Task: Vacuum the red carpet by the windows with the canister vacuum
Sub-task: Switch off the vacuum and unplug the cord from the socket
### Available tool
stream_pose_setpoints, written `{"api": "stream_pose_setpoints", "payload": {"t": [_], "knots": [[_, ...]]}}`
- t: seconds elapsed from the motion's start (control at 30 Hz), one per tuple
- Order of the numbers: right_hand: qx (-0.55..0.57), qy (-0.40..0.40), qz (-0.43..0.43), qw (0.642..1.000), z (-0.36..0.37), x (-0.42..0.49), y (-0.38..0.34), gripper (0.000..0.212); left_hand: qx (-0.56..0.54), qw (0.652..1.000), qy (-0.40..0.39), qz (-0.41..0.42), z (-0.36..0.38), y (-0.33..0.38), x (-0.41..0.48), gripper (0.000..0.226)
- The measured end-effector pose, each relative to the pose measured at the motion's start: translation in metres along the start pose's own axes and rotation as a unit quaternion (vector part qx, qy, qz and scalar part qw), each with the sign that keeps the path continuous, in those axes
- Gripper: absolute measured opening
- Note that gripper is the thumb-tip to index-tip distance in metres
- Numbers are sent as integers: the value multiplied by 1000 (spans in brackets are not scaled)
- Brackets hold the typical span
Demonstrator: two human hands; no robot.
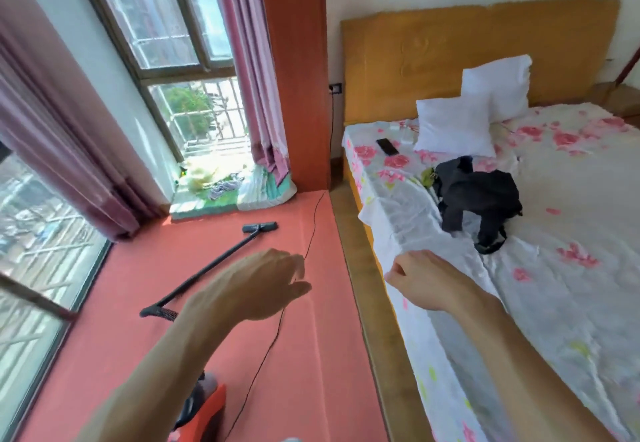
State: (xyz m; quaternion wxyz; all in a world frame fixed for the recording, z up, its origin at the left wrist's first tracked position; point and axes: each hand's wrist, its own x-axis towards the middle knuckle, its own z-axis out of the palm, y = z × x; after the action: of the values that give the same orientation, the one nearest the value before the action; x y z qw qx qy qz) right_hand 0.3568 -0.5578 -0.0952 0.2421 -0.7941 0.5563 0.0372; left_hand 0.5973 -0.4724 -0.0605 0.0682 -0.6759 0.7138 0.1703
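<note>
One red carpet is stretching between the windows and the wooden bed frame. A black vacuum wand is lying flat across the carpet's middle, with its floor head sitting near the far edge and its ribbed hose end pointing towards the window side. An orange canister vacuum is sitting at the carpet's near edge, partly hidden behind the left forearm. A thin black cord is running along the carpet's bed-side edge up to a wall socket.

The left hand is hovering above the carpet, fingers loosely spread and gripping nothing; the cord is passing just beside its fingertips, and contact cannot be told. The right hand is hanging over the bed's edge, fingers curled loosely inward and empty.

On the floral bedsheet, a black bag, two white pillows and a dark phone are lying. Pink curtains are hanging by the windows.
</note>
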Motion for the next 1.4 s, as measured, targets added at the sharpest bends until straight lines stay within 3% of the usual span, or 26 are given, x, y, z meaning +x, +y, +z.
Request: {"api": "stream_pose_setpoints", "payload": {"t": [0.2, 0.53, 0.87, 1.03, 1.23, 1.4], "knots": [[-24, -43, -68, 996, -19, 95, -8, 37, -23, 998, 22, -45, -7, -21, 60, 33], [-65, -66, -20, 996, -84, 280, 8, 33, -20, 999, 7, -40, -60, -87, 271, 38], [-19, 5, -61, 998, -170, 465, -3, 30, 25, 998, 60, -2, -157, -115, 456, 38], [-40, 10, -112, 993, -209, 575, 11, 29, 20, 995, 80, -52, -189, -129, 550, 33], [-44, -54, -139, 988, -269, 699, 19, 33, -25, 986, 113, -117, -235, -151, 645, 30], [-45, -52, -153, 986, -305, 782, 13, 28, -32, 985, 110, -127, -256, -178, 713, 30]]}}
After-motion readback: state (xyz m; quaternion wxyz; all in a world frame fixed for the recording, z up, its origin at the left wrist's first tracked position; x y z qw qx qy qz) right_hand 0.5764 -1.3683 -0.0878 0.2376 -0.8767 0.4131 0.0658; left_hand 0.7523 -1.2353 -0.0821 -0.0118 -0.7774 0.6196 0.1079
